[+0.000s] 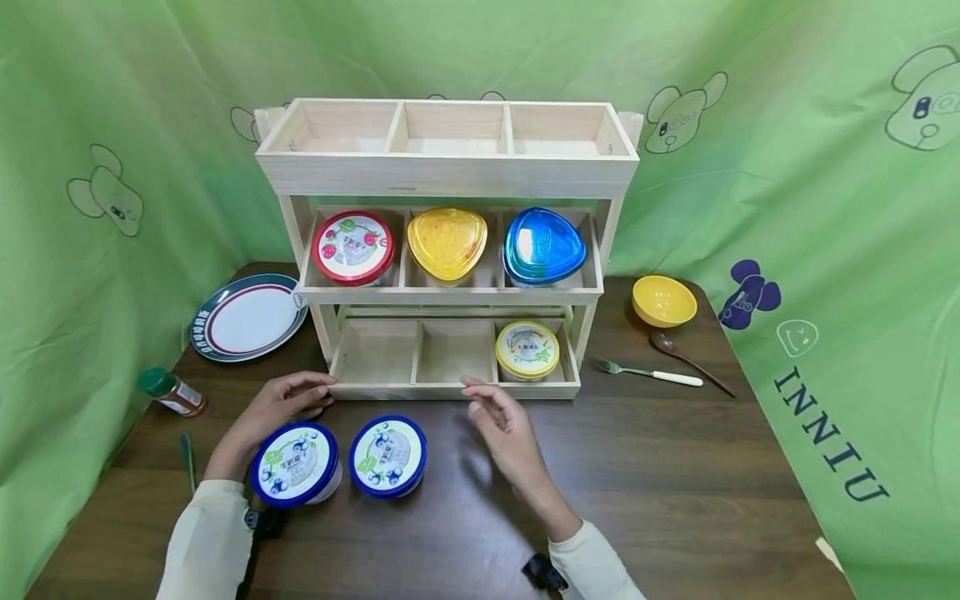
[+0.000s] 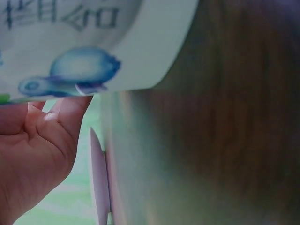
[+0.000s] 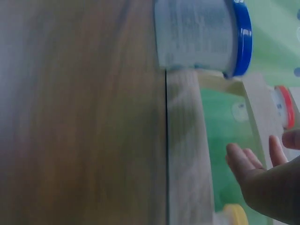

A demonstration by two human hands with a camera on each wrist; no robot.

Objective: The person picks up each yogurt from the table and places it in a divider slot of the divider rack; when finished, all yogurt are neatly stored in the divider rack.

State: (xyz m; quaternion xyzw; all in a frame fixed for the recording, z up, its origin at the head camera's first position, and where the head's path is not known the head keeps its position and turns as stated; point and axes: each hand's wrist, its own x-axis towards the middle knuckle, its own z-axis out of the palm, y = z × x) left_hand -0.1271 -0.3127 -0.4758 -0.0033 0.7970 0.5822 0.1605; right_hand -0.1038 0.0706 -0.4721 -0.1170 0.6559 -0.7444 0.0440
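The wooden rack (image 1: 447, 250) stands at the back of the brown table (image 1: 675, 500); its top tier shows nothing inside, its middle tier holds a red-lid tub (image 1: 353, 247), a yellow box (image 1: 447, 242) and a blue box (image 1: 543, 246), one in each compartment. In the bottom tier only the right compartment is filled, by a yellow-lid tub (image 1: 528, 350); the left and middle compartments are free.

Two blue-lid tubs wait on the table just before the rack: the left tub (image 1: 296, 463) and the right tub (image 1: 387, 456), side by side, near but apart. I judge the sorting as partly done; four containers sit in the rack and these two are left outside, with two free places in the bottom tier directly behind them.

The left hand (image 1: 273, 408) lies relaxed and grasps nothing; its fingertips are at the front edge of the bottom tier, and the left tub stands just beside the wrist. The right hand (image 1: 501, 421) hovers with released, loose fingers, right of the right tub, touching nothing I can see.

About room: the low front lip of the bottom tier must be passed over; the middle shelf above limits the height. The table to the right is free until the fork (image 1: 647, 372), spoon (image 1: 686, 357) and yellow bowl (image 1: 663, 301); on the left stand a plate (image 1: 247, 319) and a small bottle (image 1: 172, 392).
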